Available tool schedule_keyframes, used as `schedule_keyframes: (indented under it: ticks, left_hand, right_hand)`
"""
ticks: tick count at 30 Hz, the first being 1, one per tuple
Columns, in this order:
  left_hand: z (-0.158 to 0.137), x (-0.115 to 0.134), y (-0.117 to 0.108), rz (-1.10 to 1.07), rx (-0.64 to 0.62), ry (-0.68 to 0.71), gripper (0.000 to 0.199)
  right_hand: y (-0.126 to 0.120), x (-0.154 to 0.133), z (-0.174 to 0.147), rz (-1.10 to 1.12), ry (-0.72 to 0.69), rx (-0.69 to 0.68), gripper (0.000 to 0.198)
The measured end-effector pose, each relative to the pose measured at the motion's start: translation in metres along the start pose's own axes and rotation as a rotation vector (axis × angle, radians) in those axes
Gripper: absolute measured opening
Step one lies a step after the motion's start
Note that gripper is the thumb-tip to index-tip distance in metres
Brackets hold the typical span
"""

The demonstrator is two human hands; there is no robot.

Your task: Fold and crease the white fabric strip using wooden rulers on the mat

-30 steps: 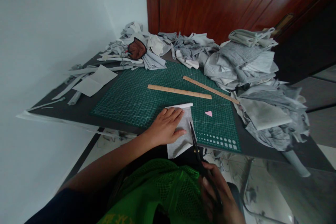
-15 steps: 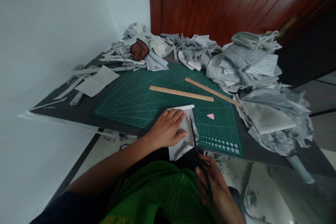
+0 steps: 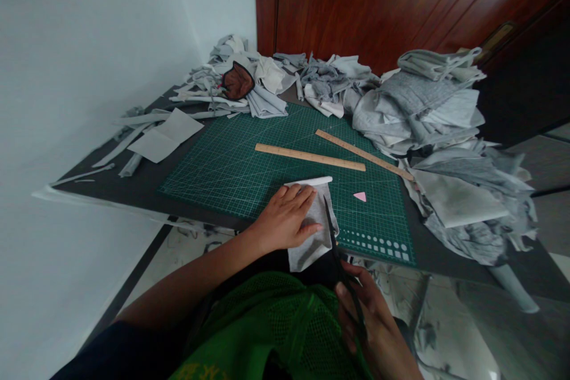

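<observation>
A piece of light grey fabric [image 3: 315,244] lies at the front edge of the cutting mat, its lower part hanging over the edge. My left hand [image 3: 289,214] rests flat on the fabric, fingers stretched out and thumb apart, pressing it against the mat. Black scissors [image 3: 335,243] are gripped in my right hand [image 3: 363,303], below the table edge. Their blades point away from me and lie along the right part of the fabric. A narrow strip of fabric shows to the right of the blades. A white rolled edge [image 3: 312,180] runs across the fabric's far end.
Two wooden rulers [image 3: 309,157] and a pink triangular piece of chalk [image 3: 360,196] lie on the green cutting mat [image 3: 214,172]. Grey fabric heaps [image 3: 414,107] stand at the right and back. A brown cloth piece [image 3: 238,81] and pale sheets [image 3: 164,135] lie at left.
The whole view has shifted very slightly. My left hand stays on the fabric, and the scissors in my right hand keep nearly the same place along it.
</observation>
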State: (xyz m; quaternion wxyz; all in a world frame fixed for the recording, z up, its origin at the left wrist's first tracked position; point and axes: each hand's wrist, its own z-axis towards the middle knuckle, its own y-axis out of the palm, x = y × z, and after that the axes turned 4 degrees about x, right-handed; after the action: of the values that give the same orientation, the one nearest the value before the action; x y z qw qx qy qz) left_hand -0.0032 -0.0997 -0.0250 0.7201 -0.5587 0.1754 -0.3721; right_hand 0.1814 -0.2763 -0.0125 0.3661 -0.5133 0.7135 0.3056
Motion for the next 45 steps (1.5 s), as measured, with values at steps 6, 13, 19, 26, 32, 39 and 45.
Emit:
schedule_keyframes:
  ticks: [6, 13, 19, 26, 32, 39, 45]
  left_hand:
    - [0.0, -0.001, 0.0, -0.013, -0.001, -0.001, 0.073]
    - [0.0, -0.001, 0.0, -0.015, -0.001, 0.005, 0.073]
    - [0.0, -0.001, 0.001, -0.011, -0.003, -0.007, 0.073]
    - [0.0, 0.0, 0.0, 0.019, 0.0, 0.0, 0.075]
    - [-0.014, 0.022, -0.009, -0.009, -0.025, 0.044, 0.101]
    - [-0.004, 0.022, -0.016, 0.066, -0.073, 0.081, 0.048]
    - [0.017, 0.003, -0.021, 0.189, -0.093, 0.108, 0.014]
  right_hand:
    - [0.002, 0.002, -0.002, -0.011, -0.005, 0.006, 0.07]
    - [0.003, 0.003, -0.002, 0.061, -0.02, 0.029, 0.073]
    - [0.009, -0.002, -0.007, 0.085, -0.051, 0.046, 0.065]
    - [0.002, -0.008, -0.004, 0.109, 0.022, -0.009, 0.066]
    - [-0.017, 0.0, -0.019, 0.132, 0.105, -0.005, 0.063]
    - [-0.015, 0.005, -0.027, 0.114, 0.083, -0.037, 0.061]
    - [-0.011, 0.011, -0.027, 0.144, 0.09, 0.004, 0.067]
